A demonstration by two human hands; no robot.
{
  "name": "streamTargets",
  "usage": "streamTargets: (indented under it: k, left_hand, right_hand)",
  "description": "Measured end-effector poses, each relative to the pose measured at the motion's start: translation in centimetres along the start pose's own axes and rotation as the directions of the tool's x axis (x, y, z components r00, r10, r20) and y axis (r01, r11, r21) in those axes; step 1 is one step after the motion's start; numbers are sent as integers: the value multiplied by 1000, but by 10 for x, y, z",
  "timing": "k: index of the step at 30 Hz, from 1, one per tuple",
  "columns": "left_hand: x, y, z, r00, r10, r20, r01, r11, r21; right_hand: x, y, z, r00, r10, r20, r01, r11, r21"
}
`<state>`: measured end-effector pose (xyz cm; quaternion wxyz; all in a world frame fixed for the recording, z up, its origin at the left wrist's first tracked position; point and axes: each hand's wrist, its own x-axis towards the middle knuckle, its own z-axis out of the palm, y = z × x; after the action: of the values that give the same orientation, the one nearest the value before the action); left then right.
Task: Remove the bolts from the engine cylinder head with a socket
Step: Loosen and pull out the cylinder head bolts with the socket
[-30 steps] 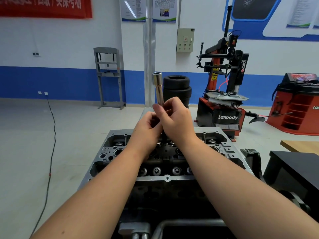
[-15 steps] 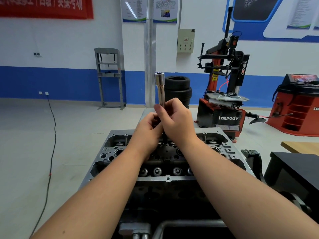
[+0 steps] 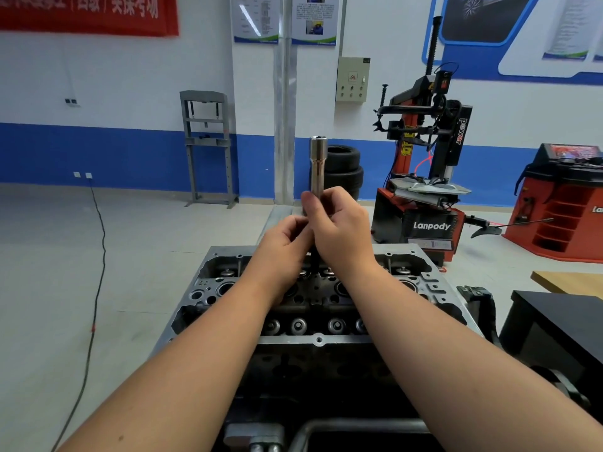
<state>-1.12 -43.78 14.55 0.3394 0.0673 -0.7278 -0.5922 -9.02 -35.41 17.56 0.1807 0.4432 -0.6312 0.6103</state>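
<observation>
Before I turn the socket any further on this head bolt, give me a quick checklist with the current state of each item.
1. Socket upright over the cylinder head: ok, it stands near vertical.
2. Right hand gripping the socket's lower part: ok, fingers wrap it.
3. Left hand steadying beside it: ok, curled against the shaft below the right hand.
4. Lower end seated on a bolt: cannot tell, the hands hide it.
5. Ratchet or driver fitted on top: not ok, the upper end is bare.
6. Bolt already loosened: cannot tell.
</observation>
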Motion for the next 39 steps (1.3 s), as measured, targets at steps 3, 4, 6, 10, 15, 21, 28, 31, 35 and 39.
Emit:
streamTargets:
  k: [3,4,6,10,15,21,28,31,35,39]
  left_hand:
    - [0,2,3,998,-18,59,18,1000,4]
    - [-1,3,3,998,-15,61,15,1000,2]
    - [-1,2,2,999,3,45,-3,1000,2]
    - [0,0,-1,999,40,19,-39,999,-17]
    - [1,0,1,1000,-10,9,11,999,-36]
    - [2,-2,-1,1000,-4,-1,4,999,-44]
    - [1,0,1,1000,-25,-4,24,995,-102]
    - [1,0,1,999,-40,14,41,994,-98]
    - [2,-2,-1,1000,-13,-11,12,995,-95]
    - [2,-3,-1,1000,-6,-20,4,996,-93]
  right_hand:
    - [0,0,0,998,18,58,-19,1000,21]
    - [-1,0,1,997,18,75,-20,1000,16]
    - [-2,-1,2,996,15,90,-16,1000,11]
    - [-2,-3,2,999,-7,54,7,1000,-1]
    - [-1,-2,3,1000,-9,19,9,1000,17]
    - [-3,-4,3,998,-10,63,8,999,31]
    - [-1,-5,3,997,63,50,-67,995,80]
    - [-1,-4,3,991,83,107,-91,993,73]
    - [-1,-5,4,996,33,85,-37,998,45]
    - [-2,-5,4,1000,25,18,-26,999,47]
